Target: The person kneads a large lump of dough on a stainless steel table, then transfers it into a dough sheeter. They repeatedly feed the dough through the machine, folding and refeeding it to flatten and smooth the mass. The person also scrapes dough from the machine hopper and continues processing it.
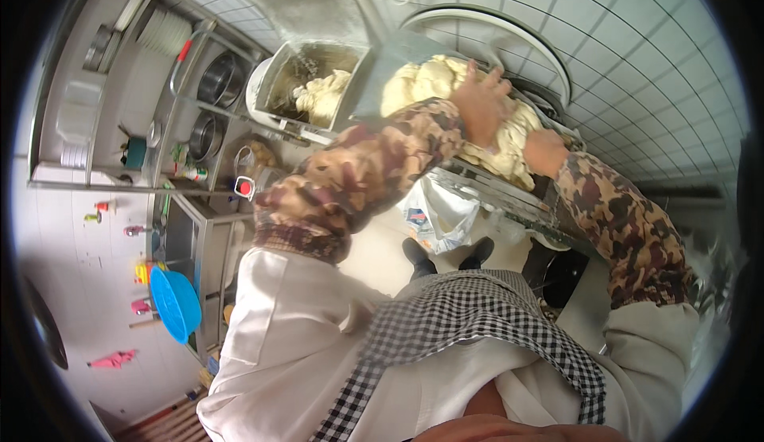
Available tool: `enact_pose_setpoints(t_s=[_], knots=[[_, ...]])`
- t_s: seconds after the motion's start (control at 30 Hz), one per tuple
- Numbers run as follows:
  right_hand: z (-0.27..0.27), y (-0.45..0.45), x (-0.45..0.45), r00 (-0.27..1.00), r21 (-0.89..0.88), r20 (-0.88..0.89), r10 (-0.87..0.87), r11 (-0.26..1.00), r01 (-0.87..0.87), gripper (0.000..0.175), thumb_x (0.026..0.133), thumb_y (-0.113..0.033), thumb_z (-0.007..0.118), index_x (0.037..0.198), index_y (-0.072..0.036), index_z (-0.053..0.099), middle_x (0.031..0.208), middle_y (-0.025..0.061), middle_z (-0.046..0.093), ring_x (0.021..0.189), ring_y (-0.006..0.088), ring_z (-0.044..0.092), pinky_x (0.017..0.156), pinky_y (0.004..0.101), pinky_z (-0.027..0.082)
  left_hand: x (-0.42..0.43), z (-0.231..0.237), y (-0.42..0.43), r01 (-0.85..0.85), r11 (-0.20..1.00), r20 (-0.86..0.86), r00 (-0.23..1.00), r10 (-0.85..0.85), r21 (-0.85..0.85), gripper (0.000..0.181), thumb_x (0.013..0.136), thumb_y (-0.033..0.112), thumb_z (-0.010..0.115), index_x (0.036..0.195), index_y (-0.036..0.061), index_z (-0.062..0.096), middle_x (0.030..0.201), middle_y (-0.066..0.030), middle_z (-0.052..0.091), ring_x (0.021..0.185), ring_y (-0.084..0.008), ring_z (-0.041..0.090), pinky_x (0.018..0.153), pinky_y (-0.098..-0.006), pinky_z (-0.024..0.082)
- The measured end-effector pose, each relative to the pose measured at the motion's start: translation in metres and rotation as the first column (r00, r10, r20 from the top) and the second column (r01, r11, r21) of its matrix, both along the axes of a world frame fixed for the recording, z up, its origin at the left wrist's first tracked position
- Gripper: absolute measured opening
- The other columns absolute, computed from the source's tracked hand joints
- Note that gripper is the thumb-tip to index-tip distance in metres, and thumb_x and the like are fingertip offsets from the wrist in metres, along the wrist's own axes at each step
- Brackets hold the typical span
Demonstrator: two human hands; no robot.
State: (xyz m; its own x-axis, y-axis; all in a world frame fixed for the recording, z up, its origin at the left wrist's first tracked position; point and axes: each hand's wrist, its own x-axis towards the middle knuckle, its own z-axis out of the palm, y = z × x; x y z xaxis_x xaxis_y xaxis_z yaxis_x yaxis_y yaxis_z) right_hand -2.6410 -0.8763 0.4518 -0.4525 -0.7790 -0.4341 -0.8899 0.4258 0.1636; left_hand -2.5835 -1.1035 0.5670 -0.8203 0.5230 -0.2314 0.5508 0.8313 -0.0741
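A large mass of pale dough lies on a narrow metal-edged worktop against the tiled wall. My left hand rests on top of the dough with its fingers spread. At the right end of the dough, my right hand has its fingers curled on the dough's edge; its fingertips are partly hidden. Both forearms wear camouflage sleeves. Left of the worktop, an open metal mixing tub holds another lump of dough.
A steel shelf rack with metal pots and stacked plates stands at the left. A blue plastic basin is by the sink. Under the worktop's front sits a white plastic bag. A black glossy object is at the lower right.
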Motion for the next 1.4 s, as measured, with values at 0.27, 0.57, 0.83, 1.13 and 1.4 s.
enact_pose_setpoints(t_s=[0.27, 0.57, 0.83, 1.13, 1.4], knots=[[-0.039, 0.013, -0.009, 0.997, -0.129, 0.032, -0.071, 0.989, 0.075, 0.011, 0.076, -0.016, 0.070, 0.072, -0.006, 0.074, 0.077, 0.0144, 0.072, 0.072, 0.0365, 0.071, 0.066, 0.0472, 0.056, -0.007, -0.002, 0.003, -0.005, 0.999, 0.079, 0.997, 0.008, -0.041, 0.088, 0.080, 0.061, 0.075, 0.152, 0.0176, 0.050, 0.153, -0.0168, 0.046, 0.144, -0.0436, 0.038, 0.111, -0.0791, 0.022], [-0.043, 0.018, -0.002, 0.956, -0.211, 0.150, -0.252, 0.937, 0.280, 0.022, 0.089, -0.028, 0.062, 0.085, -0.010, 0.074, 0.082, 0.0166, 0.073, 0.079, 0.0402, 0.071, 0.072, 0.0494, 0.056, -0.003, 0.000, 0.003, -0.021, 0.999, 0.078, 0.997, 0.024, -0.044, 0.078, 0.082, 0.058, 0.072, 0.148, 0.0178, 0.055, 0.150, -0.0171, 0.048, 0.141, -0.0428, 0.041, 0.111, -0.0773, 0.025], [-0.051, 0.016, -0.003, 0.923, -0.252, 0.172, -0.344, 0.890, 0.379, 0.028, 0.089, -0.034, 0.063, 0.089, -0.009, 0.076, 0.082, 0.0181, 0.073, 0.080, 0.0398, 0.071, 0.073, 0.0494, 0.057, -0.002, -0.008, 0.001, -0.005, 1.000, -0.023, 1.000, 0.005, -0.008, 0.075, 0.082, 0.062, 0.070, 0.139, 0.0152, 0.062, 0.146, -0.0191, 0.050, 0.136, -0.0431, 0.044, 0.108, -0.0767, 0.027], [-0.076, 0.028, 0.001, 0.900, -0.279, 0.163, -0.404, 0.856, 0.435, 0.025, 0.088, -0.028, 0.065, 0.086, -0.006, 0.077, 0.085, 0.0183, 0.074, 0.082, 0.0385, 0.072, 0.070, 0.0481, 0.057, -0.017, 0.022, 0.002, 0.101, 0.991, 0.306, 0.950, -0.068, -0.093, 0.093, 0.081, 0.065, 0.072, 0.155, 0.0157, 0.043, 0.162, -0.0228, 0.031, 0.150, -0.0459, 0.027, 0.117, -0.0744, 0.019], [-0.096, 0.008, -0.015, 0.796, -0.244, 0.278, -0.538, 0.762, 0.600, 0.022, 0.074, -0.020, 0.072, 0.086, -0.002, 0.076, 0.083, 0.0215, 0.072, 0.079, 0.0406, 0.072, 0.070, 0.0490, 0.058, -0.048, -0.007, -0.015, 0.289, 0.948, 0.187, 0.946, -0.263, -0.129, 0.108, 0.067, 0.057, 0.088, 0.152, 0.0073, 0.043, 0.158, -0.0221, 0.037, 0.150, -0.0438, 0.028, 0.118, -0.0728, 0.022]])
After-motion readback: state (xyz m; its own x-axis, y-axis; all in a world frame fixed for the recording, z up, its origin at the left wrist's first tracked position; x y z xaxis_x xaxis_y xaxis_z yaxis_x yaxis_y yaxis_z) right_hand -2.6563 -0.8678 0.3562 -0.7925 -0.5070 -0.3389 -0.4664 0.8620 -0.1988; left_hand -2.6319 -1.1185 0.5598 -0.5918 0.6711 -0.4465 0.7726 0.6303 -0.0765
